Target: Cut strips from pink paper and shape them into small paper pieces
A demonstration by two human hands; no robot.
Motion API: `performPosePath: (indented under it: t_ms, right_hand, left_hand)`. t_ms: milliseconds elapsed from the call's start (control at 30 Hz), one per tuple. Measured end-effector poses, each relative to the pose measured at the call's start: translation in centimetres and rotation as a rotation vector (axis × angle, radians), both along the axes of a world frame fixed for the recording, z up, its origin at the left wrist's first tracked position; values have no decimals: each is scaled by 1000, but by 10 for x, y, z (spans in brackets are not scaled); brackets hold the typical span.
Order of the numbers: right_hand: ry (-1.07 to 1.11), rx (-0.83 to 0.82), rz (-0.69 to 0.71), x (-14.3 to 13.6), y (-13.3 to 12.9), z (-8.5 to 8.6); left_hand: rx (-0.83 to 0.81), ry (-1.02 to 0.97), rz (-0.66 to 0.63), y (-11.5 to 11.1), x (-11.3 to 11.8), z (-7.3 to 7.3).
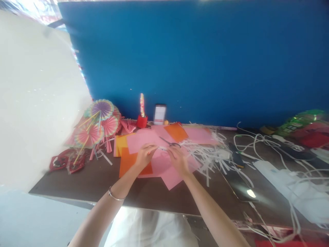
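Observation:
Over pink paper sheets on the dark table, my left hand and my right hand face each other. A small whitish strip spans the gap between their fingertips, and both hands pinch it. Scissors with dark handles lie just beyond, close to my right fingers. Orange paper lies under and left of my left hand, and another orange piece sits farther back. White paper strips are heaped right of my right hand.
Folded paper fans and red plastic packets are at the left. A red pot and an upright phone stand at the back. At the right are a dark tablet-like device, white cables and a white box.

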State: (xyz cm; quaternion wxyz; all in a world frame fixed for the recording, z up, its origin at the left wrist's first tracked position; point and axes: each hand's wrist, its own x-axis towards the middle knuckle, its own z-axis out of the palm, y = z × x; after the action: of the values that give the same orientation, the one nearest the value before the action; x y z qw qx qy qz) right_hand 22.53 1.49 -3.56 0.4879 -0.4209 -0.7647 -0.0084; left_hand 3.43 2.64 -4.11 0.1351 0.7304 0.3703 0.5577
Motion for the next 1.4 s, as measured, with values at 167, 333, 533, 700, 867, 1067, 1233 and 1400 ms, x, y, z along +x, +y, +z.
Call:
performPosePath:
  t_ms: [167,333,533,700,867,1067,1233,1400]
  right_hand:
    - [-85,92,-47,1,-3,4]
    - [-247,103,-54,0,-10,13]
    - [-394,96,-69,-9,-18,9]
    - [-279,58,-95,-13,-16,4]
    - [-143,59,-137,-4,-14,9]
    - [-32,132,-275,5,-9,14]
    - [-34,125,-275,4,-9,15]
    - [-56,94,-265,0,-13,17]
  left_hand:
    - [-127,-196,-54,-5,6,8]
    - [-241,-296,-11,-7,9,13]
    - [-165,-198,-58,-13,14,17]
    - [-164,-165,-130,-24,20,21]
    - [-205,-238,-63,-20,15,22]
    - [-263,200,388,-2,-3,8]
    - [-338,411,432,-6,-1,-5]
    - [-343,457,330,-4,0,-10]
